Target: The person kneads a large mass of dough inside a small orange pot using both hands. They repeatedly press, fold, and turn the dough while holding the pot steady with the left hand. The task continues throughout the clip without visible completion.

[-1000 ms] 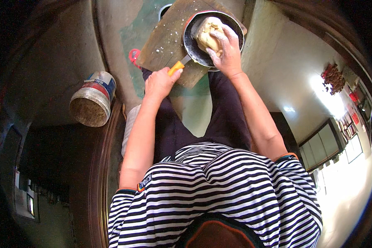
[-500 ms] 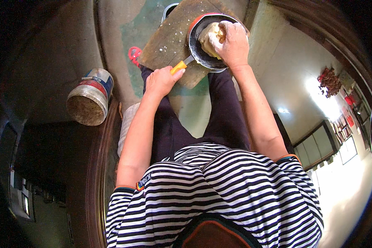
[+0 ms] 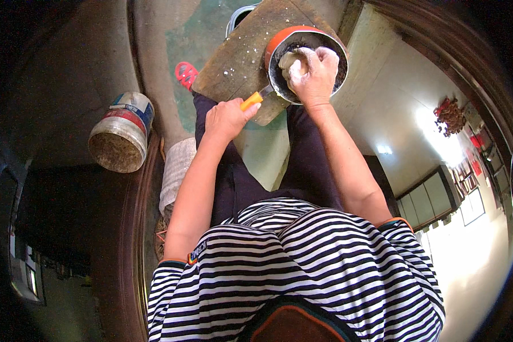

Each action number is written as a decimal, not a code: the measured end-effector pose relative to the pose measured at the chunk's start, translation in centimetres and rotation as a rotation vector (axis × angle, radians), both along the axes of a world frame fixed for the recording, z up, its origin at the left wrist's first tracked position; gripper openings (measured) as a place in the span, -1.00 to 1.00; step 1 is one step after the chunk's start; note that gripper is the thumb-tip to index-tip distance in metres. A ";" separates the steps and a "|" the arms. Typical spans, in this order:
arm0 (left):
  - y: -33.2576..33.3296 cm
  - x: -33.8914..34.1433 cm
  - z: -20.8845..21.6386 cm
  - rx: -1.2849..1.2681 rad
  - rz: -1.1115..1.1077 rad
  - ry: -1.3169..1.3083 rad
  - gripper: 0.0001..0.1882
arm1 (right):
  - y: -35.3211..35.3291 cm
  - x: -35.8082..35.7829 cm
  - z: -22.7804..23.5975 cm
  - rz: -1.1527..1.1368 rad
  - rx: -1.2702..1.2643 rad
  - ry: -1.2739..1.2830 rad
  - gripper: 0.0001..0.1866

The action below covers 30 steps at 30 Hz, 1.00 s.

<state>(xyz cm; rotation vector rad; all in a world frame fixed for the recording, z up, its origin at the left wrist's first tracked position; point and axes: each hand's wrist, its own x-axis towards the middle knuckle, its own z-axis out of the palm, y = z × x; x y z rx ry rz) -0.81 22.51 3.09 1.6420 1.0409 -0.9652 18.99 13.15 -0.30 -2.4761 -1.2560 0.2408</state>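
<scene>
A red pan (image 3: 276, 45) with a dark inside and a yellow handle (image 3: 252, 101) is above a worn wooden board (image 3: 239, 51). My left hand (image 3: 227, 118) is closed round the handle. Inside the pan, my floury right hand (image 3: 315, 74) grips a pale lump of dough (image 3: 291, 67), its fingers bent over the far side. Part of the dough is hidden under that hand. White flecks lie scattered on the board to the left of the pan.
Left of my legs, a dirty white, red and blue bucket (image 3: 119, 134) lies tipped. A pale rolled cloth or sack (image 3: 176, 171) stands by my left arm. Beyond the board's far edge shows the rim of a round container (image 3: 232, 23). A red shoe (image 3: 185, 74) is beside the board.
The pan has tilted, showing more of its red outer side. My right hand and the dough have shifted slightly toward me within it. My left hand keeps its grip on the handle.
</scene>
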 end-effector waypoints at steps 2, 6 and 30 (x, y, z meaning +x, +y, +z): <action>0.0 -0.1 -0.3 -0.004 -0.005 0.000 -0.35 | 0.2 0.2 -0.5 0.024 0.050 -0.010 -0.70; 0.1 0.1 -0.3 -0.024 -0.015 0.011 -0.36 | -0.3 -0.8 -1.9 0.093 0.051 0.045 -0.75; -0.2 0.6 -0.2 0.037 -0.067 -0.002 -0.39 | 2.2 1.5 -5.8 0.309 -0.112 0.093 -0.78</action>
